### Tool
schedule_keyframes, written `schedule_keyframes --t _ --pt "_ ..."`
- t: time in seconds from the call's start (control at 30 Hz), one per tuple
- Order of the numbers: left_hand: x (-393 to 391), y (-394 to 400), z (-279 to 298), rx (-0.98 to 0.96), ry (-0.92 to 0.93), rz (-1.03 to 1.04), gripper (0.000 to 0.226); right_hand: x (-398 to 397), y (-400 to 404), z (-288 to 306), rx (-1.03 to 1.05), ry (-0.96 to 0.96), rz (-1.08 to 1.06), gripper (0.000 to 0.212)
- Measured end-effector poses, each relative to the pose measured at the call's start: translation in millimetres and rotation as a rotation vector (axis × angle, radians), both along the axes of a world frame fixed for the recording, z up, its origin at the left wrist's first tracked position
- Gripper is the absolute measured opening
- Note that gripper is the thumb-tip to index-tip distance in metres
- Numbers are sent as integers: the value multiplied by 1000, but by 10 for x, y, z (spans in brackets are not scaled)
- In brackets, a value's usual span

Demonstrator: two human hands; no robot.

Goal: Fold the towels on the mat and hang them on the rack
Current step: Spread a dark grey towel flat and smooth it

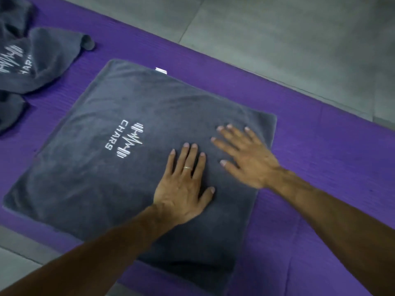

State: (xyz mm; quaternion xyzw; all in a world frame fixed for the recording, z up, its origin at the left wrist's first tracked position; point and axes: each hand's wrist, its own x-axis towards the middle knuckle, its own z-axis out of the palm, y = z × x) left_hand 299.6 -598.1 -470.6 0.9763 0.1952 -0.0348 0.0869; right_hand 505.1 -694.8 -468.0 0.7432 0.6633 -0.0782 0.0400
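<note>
hands: left hand point(183, 189), right hand point(245, 159) flat on towel point(106, 178) | towel pile point(25, 60) cropped

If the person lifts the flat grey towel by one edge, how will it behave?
Probably floppy: the towel lies flat on the mat, and the crumpled towel nearby holds soft folds. It likely sags and unfolds if lifted by one edge. Its plush nap suggests it drags rather than slides when pushed.

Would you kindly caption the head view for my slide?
Both hands, left hand and right hand, press flat on a grey towel on a purple mat.
</note>
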Motion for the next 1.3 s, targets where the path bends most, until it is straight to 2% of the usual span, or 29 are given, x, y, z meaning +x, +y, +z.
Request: schedule_keyframes --t 0.1,0.17,0.2,0.27,0.33,0.43,0.5,0.57,0.67,0.8,0.93,1.03,1.07,1.13,1.2,1.3 --pt "19 -141 35 27 -8 -17 72 627 -145 20 -28 -40 -288 68" --pt "26 -258 49 23 -49 -121 65 798 -129 56 -12 -29 -454 66" --pt "28 -360 57 9 -52 -172 64 749 -143 76 48 -13 -453 66" --pt "13 -590 48 -20 -24 -210 73 542 -280 75 90 48 -267 66" --pt "-9 -761 34 -8 33 -200 88 475 -537 24 -26 56 -135 70" --pt "-65 -885 77 -22 105 -220 108 825 -627 93 -137 6 -392 67" --pt "-109 -941 124 -36 117 -207 112 907 -621 205 -135 6 -436 62" --pt "-161 -976 178 -86 52 -164 92 786 -638 284 -39 63 -383 63" --pt "-257 -950 279 -163 -90 -109 39 569 -770 350 -88 103 -326 73" --pt "-360 -841 492 -496 -148 246 12 522 -841 497 -120 61 -279 83" --pt "-413 -666 556 -946 -100 533 24 446 -647 516 -116 16 -220 72" --pt "-474 -520 580 -1117 -86 671 32 440 -455 505 -58 83 -296 45" --pt "-501 -477 594 -1110 -101 694 31 440 -397 511 -34 103 -327 35" --pt "-562 -385 672 -969 -171 679 27 425 -272 544 21 139 -385 22" --pt "-637 -276 792 -783 -261 639 25 405 -131 624 62 162 -423 18" --pt "-763 -49 896 -666 -302 602 25 392 135 780 138 120 -451 16"
